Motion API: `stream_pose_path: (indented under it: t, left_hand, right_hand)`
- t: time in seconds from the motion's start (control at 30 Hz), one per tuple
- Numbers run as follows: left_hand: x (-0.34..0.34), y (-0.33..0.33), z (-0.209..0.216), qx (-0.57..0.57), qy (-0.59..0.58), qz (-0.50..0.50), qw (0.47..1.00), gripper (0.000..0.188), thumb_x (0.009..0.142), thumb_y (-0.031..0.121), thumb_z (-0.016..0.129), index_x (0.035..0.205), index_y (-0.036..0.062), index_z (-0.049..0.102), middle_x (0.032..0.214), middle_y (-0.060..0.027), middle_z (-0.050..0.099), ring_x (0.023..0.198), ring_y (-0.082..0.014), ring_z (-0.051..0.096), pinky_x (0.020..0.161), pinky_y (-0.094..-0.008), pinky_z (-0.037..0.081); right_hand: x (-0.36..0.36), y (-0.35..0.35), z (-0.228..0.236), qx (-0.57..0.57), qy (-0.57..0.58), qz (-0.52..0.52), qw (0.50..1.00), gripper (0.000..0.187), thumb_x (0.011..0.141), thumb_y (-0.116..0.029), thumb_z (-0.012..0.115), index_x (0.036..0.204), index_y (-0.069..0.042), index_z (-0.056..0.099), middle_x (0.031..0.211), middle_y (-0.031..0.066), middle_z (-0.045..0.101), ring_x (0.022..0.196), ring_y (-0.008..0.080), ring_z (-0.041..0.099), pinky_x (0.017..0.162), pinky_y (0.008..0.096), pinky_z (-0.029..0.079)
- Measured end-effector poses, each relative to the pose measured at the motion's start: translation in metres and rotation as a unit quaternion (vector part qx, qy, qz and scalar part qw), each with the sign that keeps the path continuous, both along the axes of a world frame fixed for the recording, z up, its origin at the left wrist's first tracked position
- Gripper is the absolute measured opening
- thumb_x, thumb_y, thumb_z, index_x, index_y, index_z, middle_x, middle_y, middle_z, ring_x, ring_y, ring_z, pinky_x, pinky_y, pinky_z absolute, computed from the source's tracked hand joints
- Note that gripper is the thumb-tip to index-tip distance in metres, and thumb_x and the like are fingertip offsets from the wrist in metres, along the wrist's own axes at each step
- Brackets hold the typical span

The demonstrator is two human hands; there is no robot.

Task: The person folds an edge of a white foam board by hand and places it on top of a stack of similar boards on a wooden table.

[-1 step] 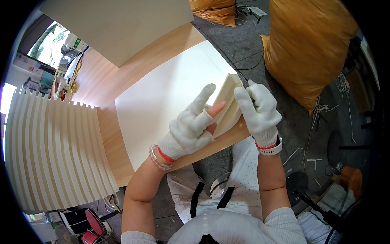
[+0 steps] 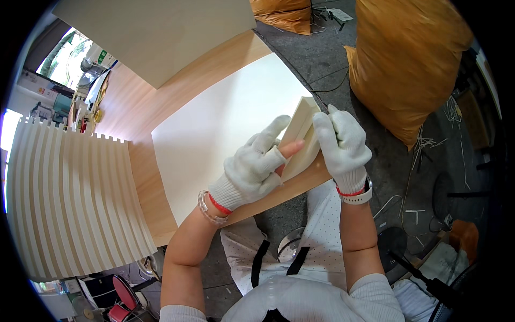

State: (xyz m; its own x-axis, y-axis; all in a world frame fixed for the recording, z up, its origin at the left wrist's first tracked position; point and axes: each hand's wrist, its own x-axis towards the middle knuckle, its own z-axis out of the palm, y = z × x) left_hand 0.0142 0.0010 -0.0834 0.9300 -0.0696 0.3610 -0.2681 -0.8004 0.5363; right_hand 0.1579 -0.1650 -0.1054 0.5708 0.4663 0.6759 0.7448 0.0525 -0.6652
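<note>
A large white sheet [image 2: 214,118] lies on the wooden table, and its right end is raised into a narrow cream folded flap [image 2: 301,129]. My left hand [image 2: 252,161], in a white knitted glove, has its fingers spread. One bare finger pokes out of the glove and presses into the fold, while the forefinger rests along the flap's left side. My right hand [image 2: 343,139], also gloved, is curled at the flap's outer edge with the edge against its fingers. The exact pinch there is partly hidden.
A cream panel [image 2: 161,37] stands on the far side of the wooden table [image 2: 137,102]. Slatted boards [image 2: 75,198] are stacked at the left. A big orange sack [image 2: 407,70] sits on the floor at the right, with cut strips [image 2: 424,142] scattered below it.
My left hand's forefinger and bare finger have shifted slightly right, further over the fold. The right hand's fingers have moved a little, and the flap stands slightly more upright.
</note>
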Motion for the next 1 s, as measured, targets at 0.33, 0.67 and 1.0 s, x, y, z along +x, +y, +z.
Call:
stream_pose_path:
  t: [0.33,0.67,1.0]
  left_hand:
    - [-0.004,-0.005,0.000,-0.116,0.050,0.030,0.992,0.044,0.068,-0.003,0.084,0.109,0.0059,0.070,0.158,-0.0266,0.037,0.118,-0.0367,0.065,0.094,-0.0380,0.053]
    - [-0.001,-0.001,0.001,-0.014,0.026,0.007,1.000,0.044,0.073,-0.007,0.072,0.114,0.0084,0.069,0.157,-0.0266,0.038,0.098,-0.0314,0.070,0.084,-0.0366,0.057]
    - [-0.001,-0.003,-0.007,-0.081,0.010,0.025,0.996,0.046,0.066,-0.004,0.080,0.109,0.0103,0.068,0.160,-0.0279,0.030,0.092,-0.0313,0.072,0.076,-0.0374,0.059]
  right_hand:
    - [-0.001,0.002,-0.006,0.017,-0.067,-0.027,0.997,0.013,0.090,0.000,0.066,0.102,0.001,0.068,0.071,0.0084,0.045,0.061,0.0258,0.049,0.060,0.0394,0.045]
    - [0.001,0.000,-0.008,0.018,-0.024,-0.006,1.000,0.012,0.091,0.001,0.066,0.102,0.000,0.069,0.071,0.0070,0.048,0.059,0.0246,0.049,0.057,0.0389,0.042]
    - [-0.002,0.001,-0.002,0.026,0.053,-0.014,0.998,0.016,0.094,-0.007,0.068,0.081,0.000,0.064,0.064,0.0074,0.044,0.057,0.0239,0.046,0.055,0.0388,0.038]
